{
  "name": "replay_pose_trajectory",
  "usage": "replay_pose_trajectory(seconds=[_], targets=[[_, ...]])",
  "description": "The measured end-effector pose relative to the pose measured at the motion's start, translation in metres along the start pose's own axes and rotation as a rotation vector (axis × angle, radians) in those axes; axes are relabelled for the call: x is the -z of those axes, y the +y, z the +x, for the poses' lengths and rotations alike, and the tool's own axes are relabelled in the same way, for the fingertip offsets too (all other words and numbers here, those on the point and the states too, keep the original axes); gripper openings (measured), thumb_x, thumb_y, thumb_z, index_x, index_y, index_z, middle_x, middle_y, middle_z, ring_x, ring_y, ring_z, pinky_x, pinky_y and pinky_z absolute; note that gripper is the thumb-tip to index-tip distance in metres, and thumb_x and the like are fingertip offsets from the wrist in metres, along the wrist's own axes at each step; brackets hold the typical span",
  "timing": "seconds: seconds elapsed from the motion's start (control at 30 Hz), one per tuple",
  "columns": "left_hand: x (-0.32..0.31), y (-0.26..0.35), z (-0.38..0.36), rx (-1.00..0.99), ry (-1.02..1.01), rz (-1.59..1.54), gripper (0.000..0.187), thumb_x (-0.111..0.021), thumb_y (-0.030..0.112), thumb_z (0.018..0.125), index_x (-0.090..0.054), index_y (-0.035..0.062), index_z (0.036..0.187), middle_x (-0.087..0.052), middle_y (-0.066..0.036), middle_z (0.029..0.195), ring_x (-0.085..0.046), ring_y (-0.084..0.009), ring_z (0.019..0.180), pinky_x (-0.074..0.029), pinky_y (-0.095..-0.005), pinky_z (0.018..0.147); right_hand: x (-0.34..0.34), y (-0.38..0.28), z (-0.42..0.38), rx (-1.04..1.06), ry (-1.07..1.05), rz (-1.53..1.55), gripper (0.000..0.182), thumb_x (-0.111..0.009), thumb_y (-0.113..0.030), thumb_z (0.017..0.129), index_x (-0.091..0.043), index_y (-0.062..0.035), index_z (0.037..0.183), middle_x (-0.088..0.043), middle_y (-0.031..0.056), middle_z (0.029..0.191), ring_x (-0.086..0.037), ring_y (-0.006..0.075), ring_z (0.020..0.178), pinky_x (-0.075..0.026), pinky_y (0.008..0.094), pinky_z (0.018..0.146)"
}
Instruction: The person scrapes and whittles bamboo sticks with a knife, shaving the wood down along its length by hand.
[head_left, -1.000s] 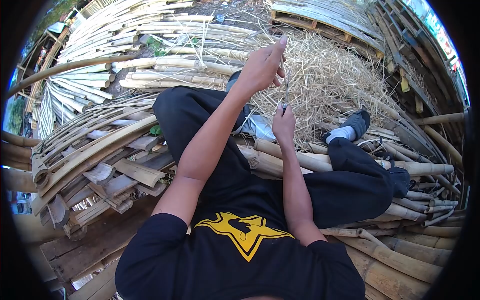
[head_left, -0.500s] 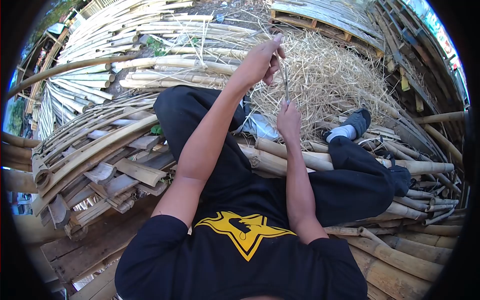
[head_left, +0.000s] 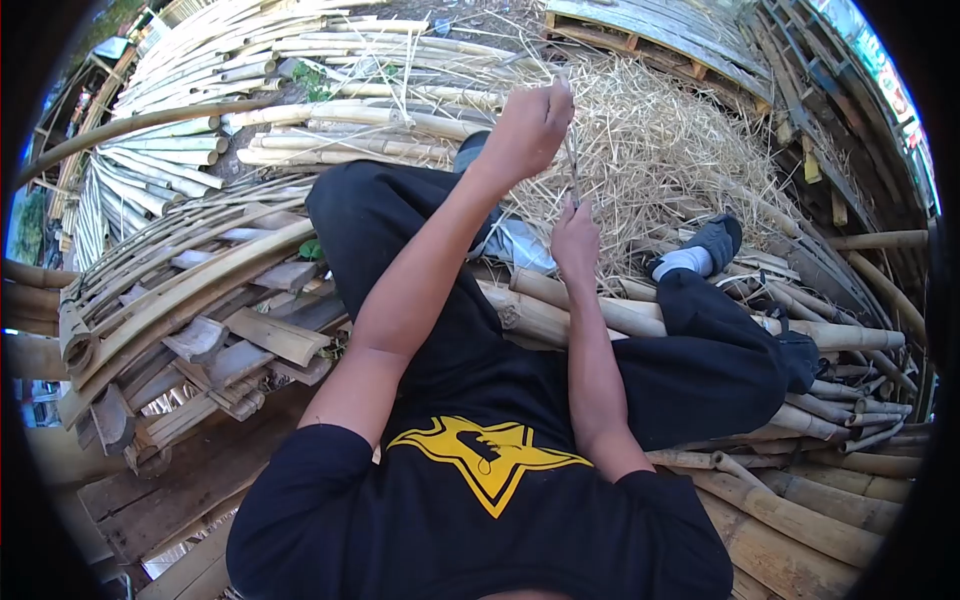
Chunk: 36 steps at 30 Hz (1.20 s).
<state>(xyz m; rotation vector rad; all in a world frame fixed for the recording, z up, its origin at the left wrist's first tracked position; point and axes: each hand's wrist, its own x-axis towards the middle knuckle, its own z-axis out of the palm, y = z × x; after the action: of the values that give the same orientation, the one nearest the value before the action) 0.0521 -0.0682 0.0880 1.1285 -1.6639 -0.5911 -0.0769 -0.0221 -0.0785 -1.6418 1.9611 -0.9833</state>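
Observation:
My right hand [head_left: 577,242] is closed around the lower end of a narrow, knife-like blade [head_left: 572,160], which points up and away from me. Above it, my left hand [head_left: 530,130] is closed in a fist near the blade's upper end, with its back towards me. Whatever lies in its fingers is too thin or hidden to make out. Beneath both hands spreads a heap of pale shavings [head_left: 660,140]. Bamboo poles [head_left: 620,312] lie just in front of my body, between my bent legs.
Split bamboo pieces [head_left: 270,335] are stacked at my left. Long bamboo poles [head_left: 350,125] lie beyond my knee. A wooden pallet [head_left: 660,45] sits behind the shavings, and stacked timber [head_left: 850,130] rises at the right. More thick bamboo [head_left: 800,520] lies at lower right.
My left hand has turned and moved slightly down and nearer; its fingers, partly extended before, are now curled into a fist. My right hand has barely moved, still gripping the blade.

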Motion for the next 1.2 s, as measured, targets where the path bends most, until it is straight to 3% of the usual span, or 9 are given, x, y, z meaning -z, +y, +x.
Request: replay_pose_trajectory(seconds=[0.2,0.33,0.47,0.53,0.6,0.7,0.97,1.07,1.2], targets=[[0.001,0.007,0.004,0.062,0.033,-0.082,0.056,-0.03,0.035,0.099,-0.051,-0.0071,0.069,-0.051,-0.026,0.062,-0.047,-0.0433,0.058,-0.041,-0.0477,0.061,0.031,-0.025,0.005,-0.513,-0.426,0.826,0.033,-0.038,-0.037,0.099,-0.047,-0.0086,0.086,-0.036,-0.0045,0.056,-0.03,0.0036,0.038,-0.023,0.0218,0.033],[-0.001,0.004,0.003,-0.087,0.057,0.007,0.054,-0.029,0.035,0.099,-0.05,-0.0033,0.068,-0.045,-0.016,0.054,-0.046,-0.0299,0.052,-0.039,-0.0412,0.057,0.048,-0.056,-0.004,0.121,0.093,0.437,0.038,-0.039,-0.035,0.099,-0.048,0.0003,0.09,-0.049,0.0108,0.056,-0.048,0.0267,0.046,-0.041,0.0374,0.047],[0.001,0.002,0.002,-0.081,0.079,0.056,0.053,-0.03,0.035,0.099,-0.051,-0.0044,0.071,-0.051,-0.021,0.06,-0.048,-0.0355,0.058,-0.04,-0.0423,0.061,0.03,-0.04,-0.015,0.271,0.182,0.288,0.036,-0.037,-0.033,0.099,-0.048,0.0003,0.09,-0.05,0.0107,0.062,-0.049,0.0255,0.053,-0.041,0.0371,0.051],[-0.001,0.005,0.0,-0.055,0.055,0.079,0.052,-0.03,0.035,0.099,-0.052,-0.0047,0.073,-0.052,-0.022,0.062,-0.048,-0.0371,0.06,-0.041,-0.0426,0.062,-0.005,0.006,-0.008,0.039,0.033,-0.128,0.038,-0.039,-0.035,0.098,-0.046,0.0021,0.095,-0.053,0.0182,0.059,-0.05,0.0421,0.054,-0.042,0.0437,0.054],[-0.001,0.009,-0.003,-0.146,0.064,0.037,0.035,-0.034,0.02,0.098,-0.047,-0.0043,0.076,-0.052,-0.026,0.066,-0.05,-0.0467,0.066,-0.039,-0.0516,0.062,-0.003,0.0,0.002,0.133,0.077,-0.203,0.035,-0.039,-0.035,0.098,-0.045,-0.0013,0.093,-0.048,0.0121,0.054,-0.047,0.0318,0.044,-0.038,0.0406,0.044],[-0.003,0.004,0.002,-0.109,0.047,0.026,0.038,-0.032,0.022,0.098,-0.048,-0.0039,0.074,-0.052,-0.026,0.065,-0.05,-0.0469,0.065,-0.039,-0.0521,0.063,0.027,-0.016,0.005,-0.64,-0.558,1.055,0.03,-0.038,-0.036,0.099,-0.043,-0.0091,0.086,-0.034,-0.0034,0.053,-0.029,0.0067,0.037,-0.024,0.0262,0.032],[-0.001,0.007,0.002,-0.136,0.074,0.04,0.036,-0.034,0.022,0.098,-0.045,-0.0035,0.076,-0.051,-0.026,0.065,-0.05,-0.0463,0.064,-0.04,-0.0518,0.06,0.071,-0.085,-0.015,0.27,0.181,0.428,0.035,-0.035,-0.029,0.1,-0.046,0.002,0.09,-0.048,0.0118,0.057,-0.048,0.023,0.046,-0.037,0.0361,0.047],[0.0,0.005,0.001,-0.129,0.058,0.062,0.035,-0.035,0.022,0.098,-0.046,-0.0032,0.075,-0.051,-0.026,0.064,-0.05,-0.0465,0.063,-0.04,-0.0522,0.06,-0.001,-0.006,-0.003,0.227,0.108,-0.135,0.038,-0.036,-0.032,0.1,-0.046,0.0028,0.09,-0.05,0.0151,0.057,-0.05,0.0263,0.049,-0.039,0.039,0.049],[0.001,-0.001,0.001,-0.146,0.092,0.122,0.038,-0.033,0.024,0.098,-0.046,-0.0029,0.075,-0.051,-0.026,0.063,-0.05,-0.0474,0.063,-0.039,-0.0517,0.059,-0.005,0.006,0.017,-0.332,-0.357,0.397,0.04,-0.04,-0.041,0.098,-0.046,-0.0031,0.089,-0.046,0.0093,0.055,-0.047,0.0208,0.045,-0.038,0.0386,0.043]])
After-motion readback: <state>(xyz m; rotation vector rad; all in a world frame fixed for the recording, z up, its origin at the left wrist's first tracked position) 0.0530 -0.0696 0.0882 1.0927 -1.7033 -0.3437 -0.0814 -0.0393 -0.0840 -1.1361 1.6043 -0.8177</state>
